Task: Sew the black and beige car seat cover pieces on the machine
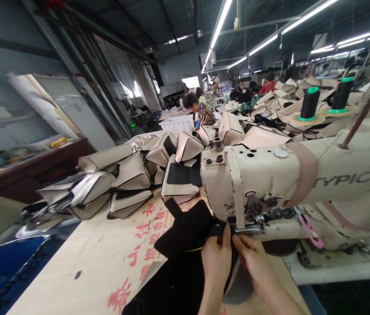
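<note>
A piece of black fabric (185, 278) lies over the front of the table and reaches the needle area of the sewing machine (257, 170). My left hand (217, 258) pinches its edge, thumb pointing up toward the presser foot. Close beside it, my right hand (250, 256) grips the same edge between thumb and fingers, just below the machine's arm. A black flap with a narrow strap (185, 229) spreads out left of the needle. Grey material (239, 282) shows beneath my right hand. The needle tip itself is hidden.
Beige, black-edged bag pieces (132, 170) are heaped behind and left of the machine. Pink-handled thread snips (311, 229) rest on the machine's right side. Black thread cones (309, 104) stand above it. The plywood table (96, 249) bears red characters. A co-worker (206, 113) sits beyond.
</note>
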Tool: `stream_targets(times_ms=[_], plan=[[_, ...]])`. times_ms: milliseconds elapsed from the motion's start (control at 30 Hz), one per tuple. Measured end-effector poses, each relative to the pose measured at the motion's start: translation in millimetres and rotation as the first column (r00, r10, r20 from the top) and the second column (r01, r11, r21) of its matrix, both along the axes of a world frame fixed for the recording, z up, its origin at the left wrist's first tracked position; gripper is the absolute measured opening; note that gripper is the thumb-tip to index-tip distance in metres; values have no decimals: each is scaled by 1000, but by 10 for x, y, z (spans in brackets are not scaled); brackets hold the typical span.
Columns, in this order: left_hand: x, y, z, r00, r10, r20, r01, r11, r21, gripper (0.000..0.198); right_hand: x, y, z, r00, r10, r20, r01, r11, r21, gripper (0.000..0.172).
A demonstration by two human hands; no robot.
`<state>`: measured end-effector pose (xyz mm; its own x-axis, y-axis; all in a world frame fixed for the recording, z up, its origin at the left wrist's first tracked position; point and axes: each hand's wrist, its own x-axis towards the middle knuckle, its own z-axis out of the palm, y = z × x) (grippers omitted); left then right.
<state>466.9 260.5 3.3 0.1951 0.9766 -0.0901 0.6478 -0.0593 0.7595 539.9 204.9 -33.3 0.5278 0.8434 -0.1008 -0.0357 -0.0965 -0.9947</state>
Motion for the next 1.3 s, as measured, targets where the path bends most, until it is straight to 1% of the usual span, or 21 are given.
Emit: stream_targets(times_ms=[100,167,233,267,333,400,433,500,567,633,700,800,867,933,1000,1133,1300], plan=[[-2,14,-9,1000,-10,-10,10,1000,13,48,41,-26,-47,990,65,-122,-64,998,12,47],[-1,20,-5,1000,-10,-5,10,1000,16,47,126,-93,-37,987,83,-139,-82,997,13,50],[2,21,11,1000,-13,-4,13,1000,8,47,222,-176,1,991,60,-118,-60,998,3,51],[4,21,20,1000,-16,-3,16,1000,3,48,258,-212,27,997,39,-65,-40,999,-8,50],[7,19,37,1000,-24,-3,24,1000,-6,48,281,-249,86,991,18,131,-14,1000,-25,44],[9,15,44,1000,-30,-3,30,1000,-1,49,236,-227,140,946,27,322,-18,999,-31,36],[9,12,44,1000,-29,-3,29,1000,5,48,197,-199,160,926,31,377,-21,999,-30,32],[8,7,38,1000,-21,-11,21,1000,13,48,115,-130,180,920,18,391,-9,1000,-26,26],[6,5,30,1000,-11,-21,11,1000,18,47,59,-71,174,931,-9,366,20,999,-28,23],[5,8,23,1000,-8,-27,8,1000,29,44,42,-36,153,950,-27,311,37,999,-26,24],[5,15,21,1000,-8,-29,9,999,46,40,50,-21,132,977,-26,214,30,999,-17,27],[4,15,30,999,-11,-48,14,998,65,40,51,-16,115,1000,-3,-15,3,1000,-3,33],[1,5,40,998,-24,-65,29,997,72,43,25,-20,111,980,1,-200,-2,1000,-5,38],[-2,-7,47,996,-36,-78,42,997,71,45,-11,-24,110,931,-13,-365,9,1000,-12,42],[-4,-16,52,996,-33,-83,38,998,58,47,-43,-27,108,876,-32,-481,30,999,-10,46],[-2,-25,53,997,1,-76,1,1000,23,45,-66,-26,97,808,-57,-587,68,998,-3,48],[-4,-25,41,999,-19,-36,19,1000,11,42,-81,-21,91,778,-70,-625,98,995,10,49]])
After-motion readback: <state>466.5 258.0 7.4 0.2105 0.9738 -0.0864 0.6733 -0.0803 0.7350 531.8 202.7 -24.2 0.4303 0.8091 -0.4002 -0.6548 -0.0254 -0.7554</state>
